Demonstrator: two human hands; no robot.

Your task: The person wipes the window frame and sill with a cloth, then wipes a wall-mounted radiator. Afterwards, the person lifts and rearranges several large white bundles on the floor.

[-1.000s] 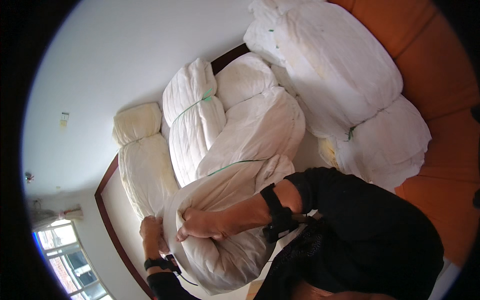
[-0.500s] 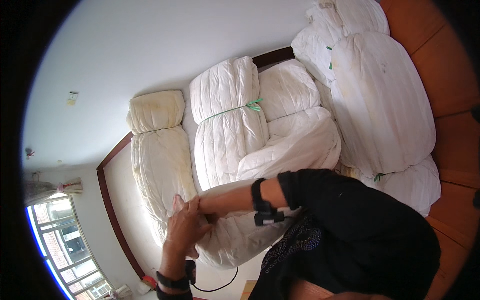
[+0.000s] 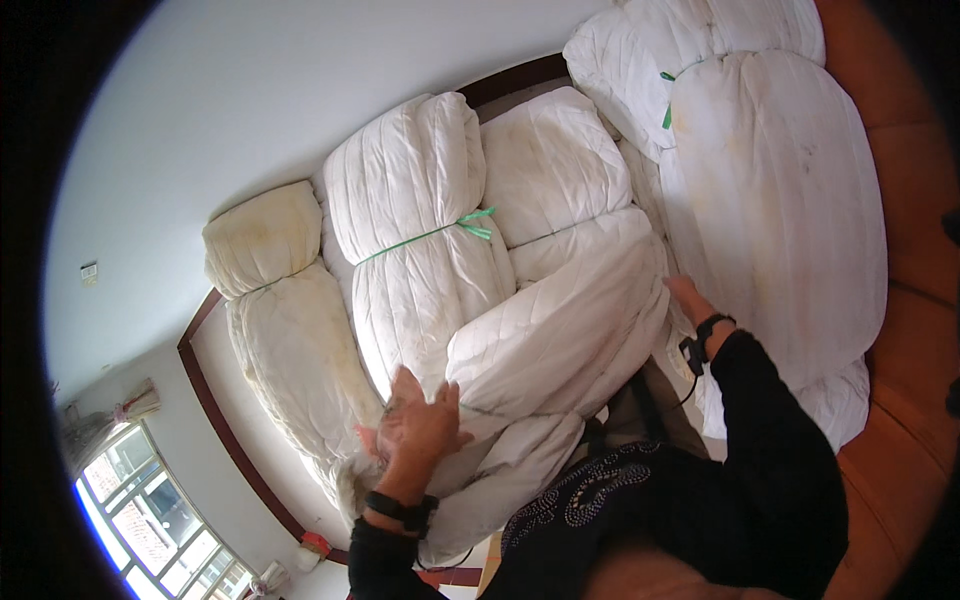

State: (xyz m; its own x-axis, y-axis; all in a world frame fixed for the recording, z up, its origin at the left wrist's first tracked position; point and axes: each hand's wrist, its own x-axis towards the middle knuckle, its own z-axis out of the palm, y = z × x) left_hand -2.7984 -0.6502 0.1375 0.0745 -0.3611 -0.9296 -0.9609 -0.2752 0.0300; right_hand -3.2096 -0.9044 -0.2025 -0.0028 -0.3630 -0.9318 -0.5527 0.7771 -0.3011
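Note:
My left hand is open, fingers spread, over the lower end of a bulky white quilt bundle in front of me. A bit of something pink shows beside that hand; I cannot make out what it is. My right hand reaches to the bundle's right side, its fingers stretched toward the white fabric and partly hidden. Whether they press on it is unclear. Behind lies a rolled quilt tied with a green strap. Both wrists wear black bands, the right one with a small device and cable.
A yellowed quilt roll lies to the left. Larger white bundles are stacked at right beside an orange-brown panelled surface. A white wall rises behind, with dark trim at its foot. A curtained window stands at lower left.
My hands were together at the left end of the bundle and have parted. The right hand has swung across to the bundle's right side; the left has moved slightly right with fingers spread.

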